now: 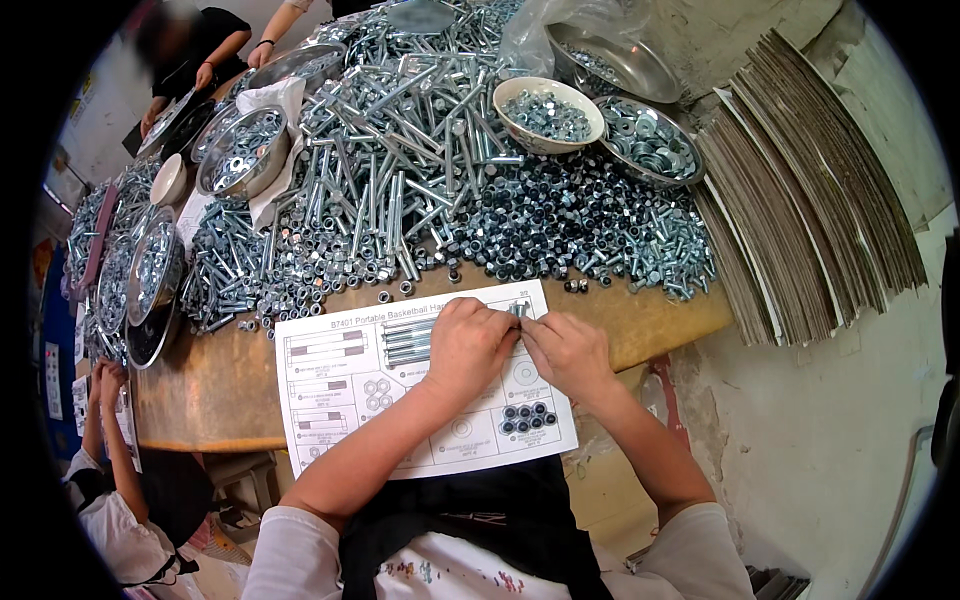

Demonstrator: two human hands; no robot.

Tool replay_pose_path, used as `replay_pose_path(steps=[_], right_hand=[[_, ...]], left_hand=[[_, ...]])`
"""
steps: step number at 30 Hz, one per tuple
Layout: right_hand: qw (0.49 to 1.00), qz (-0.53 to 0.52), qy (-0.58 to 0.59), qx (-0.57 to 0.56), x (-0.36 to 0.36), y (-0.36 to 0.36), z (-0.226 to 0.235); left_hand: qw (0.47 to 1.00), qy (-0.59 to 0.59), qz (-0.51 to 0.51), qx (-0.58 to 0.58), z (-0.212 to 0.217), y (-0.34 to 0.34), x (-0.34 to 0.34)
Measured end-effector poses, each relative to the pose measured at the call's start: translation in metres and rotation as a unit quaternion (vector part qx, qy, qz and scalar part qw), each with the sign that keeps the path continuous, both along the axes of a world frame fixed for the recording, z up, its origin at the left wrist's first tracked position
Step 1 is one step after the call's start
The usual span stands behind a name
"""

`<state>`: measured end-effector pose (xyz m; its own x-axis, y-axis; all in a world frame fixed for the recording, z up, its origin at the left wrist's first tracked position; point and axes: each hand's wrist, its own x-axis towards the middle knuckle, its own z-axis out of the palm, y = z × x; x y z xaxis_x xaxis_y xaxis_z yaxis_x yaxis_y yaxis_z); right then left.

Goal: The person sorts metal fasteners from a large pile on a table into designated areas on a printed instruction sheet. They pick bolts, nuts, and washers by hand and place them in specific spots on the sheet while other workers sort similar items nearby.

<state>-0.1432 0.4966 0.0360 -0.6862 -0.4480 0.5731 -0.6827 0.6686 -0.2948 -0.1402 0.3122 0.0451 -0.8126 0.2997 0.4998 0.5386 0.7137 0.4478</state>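
Resting on the printed sorting sheet [330, 400], both hands are recorded at its upper right panel. Left hand [468, 345] and right hand [566, 352]: grips pinched together on a small bolt [517, 310]. Sheet panels judged partly filled: long bolts [407, 342], washers [377, 393], black nuts [527, 417] laid; several panels bare. Loose hardware heap [450, 190] and bowls [548, 113] held on the bench [200, 390] beyond.
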Motion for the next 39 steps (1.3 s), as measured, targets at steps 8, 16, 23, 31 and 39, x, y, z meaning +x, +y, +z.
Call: replay_pose_path(steps=[8, 16, 23, 31, 39], right_hand=[[0.974, 0.002, -0.201, -0.109, -0.036, 0.005, 0.013], [0.975, 0.031, -0.192, -0.107, -0.044, 0.009, 0.003], [0.987, 0.022, -0.124, -0.097, -0.033, -0.003, 0.004], [0.972, -0.090, -0.202, -0.076, -0.022, -0.008, 0.025], [0.971, 0.114, -0.191, -0.092, -0.054, -0.147, 0.068]], left_hand=[[0.999, 0.000, 0.027, 0.024, -0.002, 0.003, 0.004], [0.999, 0.031, 0.026, 0.032, -0.006, 0.006, 0.004], [0.999, 0.017, 0.017, 0.025, -0.006, -0.001, 0.007], [0.992, -0.120, -0.020, 0.037, 0.024, -0.064, 0.018], [0.902, -0.076, 0.389, -0.172, 0.016, -0.370, 0.056]])
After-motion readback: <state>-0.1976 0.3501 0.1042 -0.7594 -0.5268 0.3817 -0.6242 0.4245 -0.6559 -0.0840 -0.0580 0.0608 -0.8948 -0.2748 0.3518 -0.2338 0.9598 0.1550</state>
